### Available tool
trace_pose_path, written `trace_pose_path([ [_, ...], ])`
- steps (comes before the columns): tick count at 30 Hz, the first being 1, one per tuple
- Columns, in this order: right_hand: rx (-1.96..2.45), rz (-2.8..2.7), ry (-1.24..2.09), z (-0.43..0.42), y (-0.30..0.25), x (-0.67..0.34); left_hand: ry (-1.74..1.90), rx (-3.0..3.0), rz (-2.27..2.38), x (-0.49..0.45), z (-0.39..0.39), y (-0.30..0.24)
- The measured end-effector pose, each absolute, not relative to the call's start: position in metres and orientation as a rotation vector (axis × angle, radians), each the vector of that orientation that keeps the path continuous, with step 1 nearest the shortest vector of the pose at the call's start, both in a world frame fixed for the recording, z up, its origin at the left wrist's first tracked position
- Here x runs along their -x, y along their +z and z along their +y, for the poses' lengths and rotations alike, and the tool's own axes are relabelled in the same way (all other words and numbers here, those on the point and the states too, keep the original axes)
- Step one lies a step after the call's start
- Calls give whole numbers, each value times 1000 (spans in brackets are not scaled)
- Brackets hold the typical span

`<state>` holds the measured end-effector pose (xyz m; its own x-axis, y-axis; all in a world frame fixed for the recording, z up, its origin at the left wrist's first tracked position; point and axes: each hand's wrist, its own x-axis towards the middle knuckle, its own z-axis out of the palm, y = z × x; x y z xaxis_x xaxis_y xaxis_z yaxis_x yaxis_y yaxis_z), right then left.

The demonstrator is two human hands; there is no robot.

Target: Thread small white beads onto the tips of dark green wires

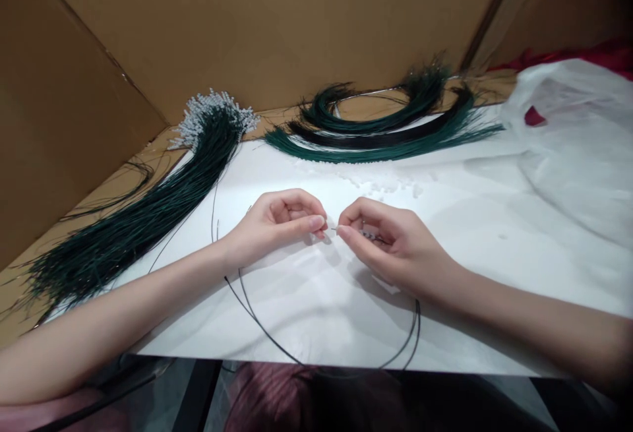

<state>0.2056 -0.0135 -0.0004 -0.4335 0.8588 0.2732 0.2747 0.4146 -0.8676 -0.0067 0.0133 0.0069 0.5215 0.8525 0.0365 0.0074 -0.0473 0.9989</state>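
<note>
Above the white board, my two hands face each other with a small gap between them. My right hand pinches a thin dark cord, its short tip sticking out from thumb and forefinger towards the left. Small grey beads show inside the curled fingers of that hand. Thumb and forefinger of my left hand are closed together; whatever they hold is too small to make out. Below the hands, a dark cord loops down past the board's front edge.
At the left lies a long bundle of dark green cords with pale beaded ends. Curved bundles of green and black cords lie at the back, near white bits. A translucent plastic bag stands right; cardboard walls surround the board.
</note>
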Motion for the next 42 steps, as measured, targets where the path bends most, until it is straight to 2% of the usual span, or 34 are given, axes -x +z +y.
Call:
trace_pose_path([
  [10,915,-1979,923,-18,3,-209,889,-1307,621,0,9,-1],
  [42,843,-2041,789,-18,1,-206,902,-1364,604,1,9,-7],
])
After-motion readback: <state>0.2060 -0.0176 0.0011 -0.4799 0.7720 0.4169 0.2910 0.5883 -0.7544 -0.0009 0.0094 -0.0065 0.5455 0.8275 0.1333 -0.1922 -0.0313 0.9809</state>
